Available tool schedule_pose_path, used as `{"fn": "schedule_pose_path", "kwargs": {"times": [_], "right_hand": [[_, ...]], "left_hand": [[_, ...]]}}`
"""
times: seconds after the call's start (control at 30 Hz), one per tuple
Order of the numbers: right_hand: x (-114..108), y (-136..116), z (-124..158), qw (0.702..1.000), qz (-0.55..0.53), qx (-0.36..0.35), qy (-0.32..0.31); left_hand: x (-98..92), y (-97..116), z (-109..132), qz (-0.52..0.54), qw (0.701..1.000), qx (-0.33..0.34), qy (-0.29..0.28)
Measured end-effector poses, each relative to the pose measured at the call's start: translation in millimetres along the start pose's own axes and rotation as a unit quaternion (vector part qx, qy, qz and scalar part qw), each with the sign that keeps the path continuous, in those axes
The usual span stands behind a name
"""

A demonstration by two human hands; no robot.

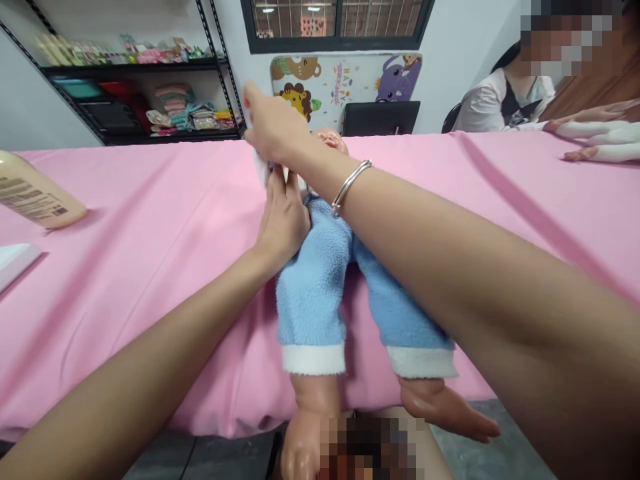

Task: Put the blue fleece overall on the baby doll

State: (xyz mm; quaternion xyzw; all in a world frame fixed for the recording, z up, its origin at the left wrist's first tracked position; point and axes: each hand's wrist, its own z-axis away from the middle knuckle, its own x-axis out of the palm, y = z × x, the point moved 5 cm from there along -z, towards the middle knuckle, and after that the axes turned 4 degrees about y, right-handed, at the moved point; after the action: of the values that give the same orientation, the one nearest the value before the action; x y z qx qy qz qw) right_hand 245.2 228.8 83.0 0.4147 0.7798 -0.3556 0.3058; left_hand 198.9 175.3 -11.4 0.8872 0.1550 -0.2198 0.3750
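A baby doll (pixel 313 287) in fluffy blue trousers with white cuffs lies on its back, its bare feet towards me. My left hand (pixel 285 217) rests against the doll's side at the waist, fingers stretched forward over white cloth (pixel 263 170). Just beyond it, my right hand (pixel 277 123) is raised across the doll's upper body, its fingers bent inward and slightly blurred. Whatever those fingers hold is hidden behind the hand. A silver bracelet (pixel 353 187) circles my right wrist. My right forearm covers much of the doll's chest and one leg; part of its head shows beyond.
The table has a pink cloth (pixel 200 200). A cream bottle (pixel 40 193) lies at the left, above a white flat object (pixel 17 263). Behind stand a black shelf rack (pixel 135 67) and a dark monitor (pixel 383 119). A person (pixel 490 100) sits at the far right; another hand (pixel 600 133) rests nearby.
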Motion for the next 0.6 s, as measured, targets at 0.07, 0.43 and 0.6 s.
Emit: {"fn": "schedule_pose_path", "kwargs": {"times": [0.07, 0.43, 0.6], "right_hand": [[-6.7, 18.3, -2.1, 0.998, -0.027, 0.060, -0.014], [-23.9, 8.9, 23.4, 0.990, -0.083, 0.004, -0.117], [-37.1, -4.3, 28.1, 0.988, -0.008, 0.001, -0.154]], "left_hand": [[-0.7, 2.9, -0.3, -0.029, 0.999, 0.006, 0.033], [-26.9, 10.0, -3.7, -0.105, 0.989, -0.027, 0.098], [-36.1, 9.9, -8.5, -0.120, 0.989, -0.066, 0.059]]}}
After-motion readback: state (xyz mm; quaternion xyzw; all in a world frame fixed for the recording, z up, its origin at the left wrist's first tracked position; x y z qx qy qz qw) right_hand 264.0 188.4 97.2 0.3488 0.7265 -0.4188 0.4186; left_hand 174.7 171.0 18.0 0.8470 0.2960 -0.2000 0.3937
